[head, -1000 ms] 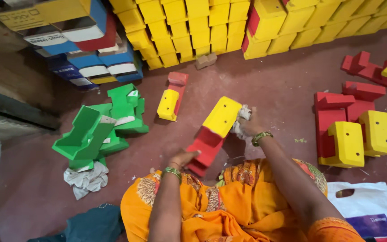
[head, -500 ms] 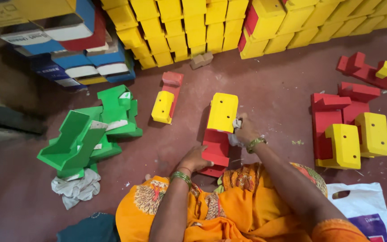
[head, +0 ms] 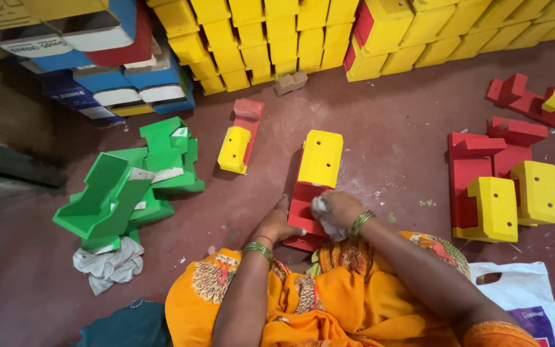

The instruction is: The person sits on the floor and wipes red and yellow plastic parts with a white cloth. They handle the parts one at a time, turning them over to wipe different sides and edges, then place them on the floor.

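Left hand: the left hand (head: 276,223) lay flat-fingered against the left edge of the red and yellow block (head: 311,186), its grip loose and unclosed, steadying the red part rather than clasping it.
Right hand: the right hand (head: 338,212) had its grip closed round a small wad of whitish cloth (head: 322,211), pressed onto the red part of the same block.
Block in hand: it lay lengthwise on the maroon floor (head: 380,135) just in front of the person's knees, yellow end away from the person, red end near and partly under both hands.
Wrists: green bangles sat on each wrist; orange patterned clothing filled the bottom of the view.
To the left: a smaller red and yellow piece (head: 242,136) lay near, apart from the held block; farther left sat a heap of green blocks (head: 133,183), with a crumpled white rag (head: 109,263) touching its near edge.
To the right: a cluster of red and yellow blocks (head: 499,183) lay well apart from the hands, and another pair (head: 541,103) farther off.
Background: rows of stacked yellow blocks (head: 271,38) stood along the far side, with blue, white and red boxes (head: 110,71) piled at the upper left.
Lower right: a white plastic bag (head: 521,292) lay beside the person.
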`<state>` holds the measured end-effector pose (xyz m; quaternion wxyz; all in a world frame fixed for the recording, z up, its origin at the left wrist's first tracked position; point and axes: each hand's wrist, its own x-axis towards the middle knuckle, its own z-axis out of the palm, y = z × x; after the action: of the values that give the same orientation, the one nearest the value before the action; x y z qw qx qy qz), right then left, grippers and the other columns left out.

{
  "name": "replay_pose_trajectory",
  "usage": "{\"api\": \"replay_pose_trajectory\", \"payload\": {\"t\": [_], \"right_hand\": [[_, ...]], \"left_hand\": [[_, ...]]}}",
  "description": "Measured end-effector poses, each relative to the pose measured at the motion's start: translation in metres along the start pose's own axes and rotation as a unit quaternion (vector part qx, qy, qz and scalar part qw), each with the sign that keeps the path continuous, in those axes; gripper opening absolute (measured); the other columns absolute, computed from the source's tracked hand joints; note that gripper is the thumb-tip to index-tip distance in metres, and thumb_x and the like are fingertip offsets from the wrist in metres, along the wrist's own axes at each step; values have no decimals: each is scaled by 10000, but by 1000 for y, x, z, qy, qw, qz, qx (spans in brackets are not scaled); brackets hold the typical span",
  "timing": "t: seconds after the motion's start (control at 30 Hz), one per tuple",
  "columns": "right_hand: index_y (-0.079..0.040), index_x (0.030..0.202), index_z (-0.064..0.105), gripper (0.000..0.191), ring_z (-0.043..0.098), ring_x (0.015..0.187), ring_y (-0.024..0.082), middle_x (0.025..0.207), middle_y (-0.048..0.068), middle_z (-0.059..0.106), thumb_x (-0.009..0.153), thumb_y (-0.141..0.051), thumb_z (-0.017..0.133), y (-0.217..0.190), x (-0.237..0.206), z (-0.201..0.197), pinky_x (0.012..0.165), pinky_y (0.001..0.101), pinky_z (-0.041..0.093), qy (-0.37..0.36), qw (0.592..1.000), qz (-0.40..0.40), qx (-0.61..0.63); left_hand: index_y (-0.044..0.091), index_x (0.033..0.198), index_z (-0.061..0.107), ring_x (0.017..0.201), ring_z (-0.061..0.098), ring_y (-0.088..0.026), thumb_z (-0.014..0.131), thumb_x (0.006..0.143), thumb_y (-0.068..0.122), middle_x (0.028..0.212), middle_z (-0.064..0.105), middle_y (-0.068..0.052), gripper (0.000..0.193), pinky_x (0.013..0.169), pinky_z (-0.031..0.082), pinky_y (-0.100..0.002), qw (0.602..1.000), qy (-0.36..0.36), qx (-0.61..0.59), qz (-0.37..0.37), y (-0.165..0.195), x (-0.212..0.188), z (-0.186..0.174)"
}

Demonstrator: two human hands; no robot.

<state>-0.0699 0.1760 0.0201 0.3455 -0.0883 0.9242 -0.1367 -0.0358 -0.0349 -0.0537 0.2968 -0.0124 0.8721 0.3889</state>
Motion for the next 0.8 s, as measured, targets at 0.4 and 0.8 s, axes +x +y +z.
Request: {"api": "replay_pose_trajectory", "payload": {"t": [0.4, 0.8], "right_hand": [[-197, 1142, 745, 276, 738, 1068, 223, 1181, 68, 725, 899, -296, 658, -29, -44, -36, 893, 368, 589, -86, 964, 12, -251], [-223, 1155, 773, 263, 620, 1252, 215, 1283, 11, 714, 1033, -238, 540, -15, -13, 6, 943, 377, 553, 29, 923, -20, -382]], "left_hand": [[-12, 1543, 290, 1360, 545, -280, 947, 565, 226, 1471, 559, -180, 1202, 1135, 431, -335, 998, 8, -66, 20, -1, -6, -3], [61, 1340, 536, 1172, 696, -301, 903, 597, 259, 1234, 736, -166, 853, 1015, 536, -380, 997, 3, -72, 22, 8, -14, -10]]}}
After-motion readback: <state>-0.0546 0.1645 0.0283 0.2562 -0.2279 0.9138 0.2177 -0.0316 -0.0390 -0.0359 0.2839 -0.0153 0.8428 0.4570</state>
